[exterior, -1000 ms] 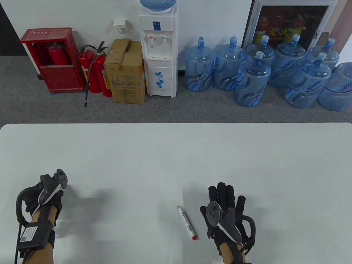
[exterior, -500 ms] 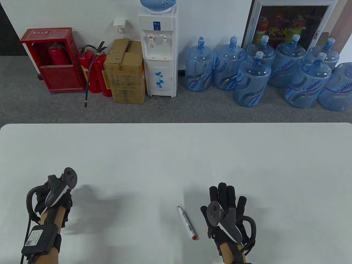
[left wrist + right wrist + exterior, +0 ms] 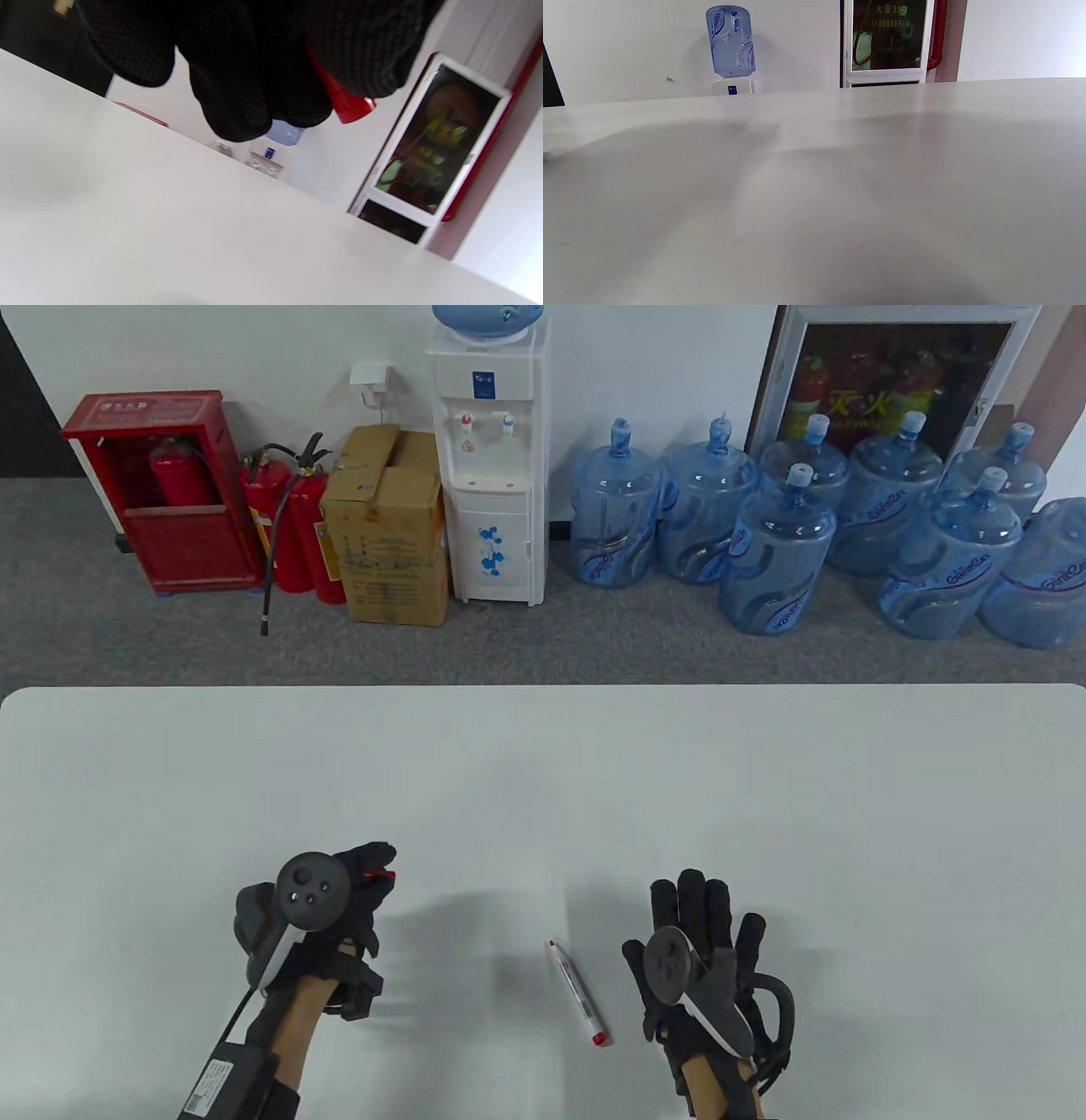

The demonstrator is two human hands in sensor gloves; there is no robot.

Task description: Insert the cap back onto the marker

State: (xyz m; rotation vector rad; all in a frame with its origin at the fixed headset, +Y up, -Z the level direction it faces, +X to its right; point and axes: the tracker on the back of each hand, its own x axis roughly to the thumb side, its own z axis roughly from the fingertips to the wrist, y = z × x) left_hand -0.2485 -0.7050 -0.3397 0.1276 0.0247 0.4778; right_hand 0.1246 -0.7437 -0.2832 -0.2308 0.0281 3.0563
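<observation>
A white marker [image 3: 576, 993] with a red tip and a red end lies uncapped on the white table [image 3: 543, 780], pointing up and left. My left hand [image 3: 361, 882] holds the red marker cap [image 3: 376, 872] in its fingers, left of the marker and above the table. In the left wrist view the cap [image 3: 345, 99] sticks out between the gloved fingers [image 3: 237, 84]. My right hand [image 3: 700, 916] rests flat on the table with fingers spread, just right of the marker and apart from it. The right wrist view shows no fingers, only the table [image 3: 814, 190].
Beyond the far table edge stand several blue water jugs [image 3: 776, 551], a water dispenser [image 3: 488, 466], a cardboard box [image 3: 386, 526] and red fire extinguishers [image 3: 293, 526] on the floor.
My left hand has moved right and turned, from the table's left side toward the marker, and the red cap now shows in its fingers. The right hand and the marker have stayed put.
</observation>
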